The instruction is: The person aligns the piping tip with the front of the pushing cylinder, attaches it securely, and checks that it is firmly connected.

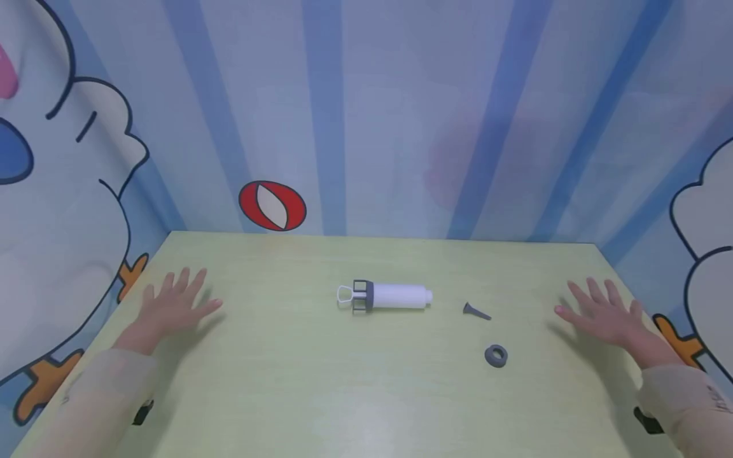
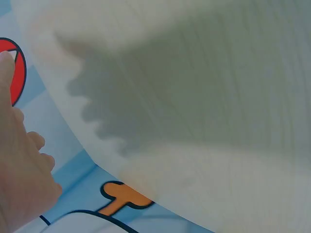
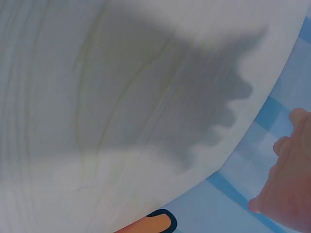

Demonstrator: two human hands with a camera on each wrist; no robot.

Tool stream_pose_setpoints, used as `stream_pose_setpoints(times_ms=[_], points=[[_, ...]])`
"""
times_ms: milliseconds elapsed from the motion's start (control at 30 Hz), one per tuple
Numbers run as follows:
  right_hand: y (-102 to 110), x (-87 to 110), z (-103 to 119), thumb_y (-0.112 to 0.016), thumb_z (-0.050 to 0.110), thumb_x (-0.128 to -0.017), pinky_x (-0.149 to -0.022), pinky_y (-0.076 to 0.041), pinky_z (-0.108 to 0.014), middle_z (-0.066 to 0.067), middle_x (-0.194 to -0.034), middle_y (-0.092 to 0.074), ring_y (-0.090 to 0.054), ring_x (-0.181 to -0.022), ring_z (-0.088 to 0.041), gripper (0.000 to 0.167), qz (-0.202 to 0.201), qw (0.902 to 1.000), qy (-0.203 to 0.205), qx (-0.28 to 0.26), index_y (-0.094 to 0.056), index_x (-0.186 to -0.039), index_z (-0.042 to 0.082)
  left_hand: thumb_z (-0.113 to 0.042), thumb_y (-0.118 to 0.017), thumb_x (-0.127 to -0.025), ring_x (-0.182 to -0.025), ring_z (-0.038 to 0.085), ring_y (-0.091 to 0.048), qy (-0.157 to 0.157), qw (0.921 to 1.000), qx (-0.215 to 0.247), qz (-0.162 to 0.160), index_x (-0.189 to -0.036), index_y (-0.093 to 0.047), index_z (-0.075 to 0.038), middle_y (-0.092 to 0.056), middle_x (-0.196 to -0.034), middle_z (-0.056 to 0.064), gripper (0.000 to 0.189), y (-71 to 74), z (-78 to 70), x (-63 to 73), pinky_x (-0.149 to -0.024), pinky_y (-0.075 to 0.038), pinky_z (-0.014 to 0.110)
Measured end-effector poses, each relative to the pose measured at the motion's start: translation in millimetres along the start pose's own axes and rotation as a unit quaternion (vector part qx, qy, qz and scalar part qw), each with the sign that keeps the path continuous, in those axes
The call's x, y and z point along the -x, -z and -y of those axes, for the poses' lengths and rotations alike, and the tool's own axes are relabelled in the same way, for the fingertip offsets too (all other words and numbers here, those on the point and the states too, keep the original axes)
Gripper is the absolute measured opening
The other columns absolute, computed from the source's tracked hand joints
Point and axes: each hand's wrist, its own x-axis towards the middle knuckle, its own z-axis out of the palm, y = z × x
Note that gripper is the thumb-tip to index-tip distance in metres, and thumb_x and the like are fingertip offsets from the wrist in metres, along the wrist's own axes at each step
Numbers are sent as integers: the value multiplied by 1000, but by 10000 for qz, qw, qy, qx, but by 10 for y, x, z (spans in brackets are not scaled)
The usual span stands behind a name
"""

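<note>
My left hand (image 1: 172, 307) is held over the left side of the table with fingers spread and nothing in it. On the far right, my right hand (image 1: 607, 316) is spread the same way, also without anything in it. Between them lies a white syringe-like tube (image 1: 399, 296) with a dark grey collar and a white loop handle pointing left. Right of it is a small dark grey nozzle (image 1: 476, 312) with a flared end. A dark grey ring (image 1: 495, 356) lies below the nozzle, nearer to the right hand than the tube is.
The pale wood-grain table (image 1: 286, 381) ends at a back edge against a blue striped wall (image 1: 389, 127). Cartoon figures are printed on the side panels, and a red and white ball (image 1: 272, 205) on the back one. Both hands cast shadows on the tabletop.
</note>
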Motion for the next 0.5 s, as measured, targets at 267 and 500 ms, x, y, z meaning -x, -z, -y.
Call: stream_pose_setpoints(times_ms=[267, 500], points=[[55, 1, 185, -36, 61, -84, -86, 9, -73, -26, -144, 9, 22, -126, -45, 83, -263, 9992, 304, 28, 1, -143, 16, -66, -37, -80, -127, 51, 1, -333, 9993, -188, -32, -141, -10, -5, -2, -143, 30, 90, 84, -369, -120, -94, 6, 68], [56, 7, 300, -40, 56, -86, -86, 6, -73, -25, -145, 7, 22, -128, -42, 79, -479, 9969, 623, -60, -1, -143, 18, -62, -40, -81, -128, 49, -3, -675, 9969, -364, -168, -142, -11, -8, -6, -144, 26, 86, 94, -673, -261, -97, 3, 67]])
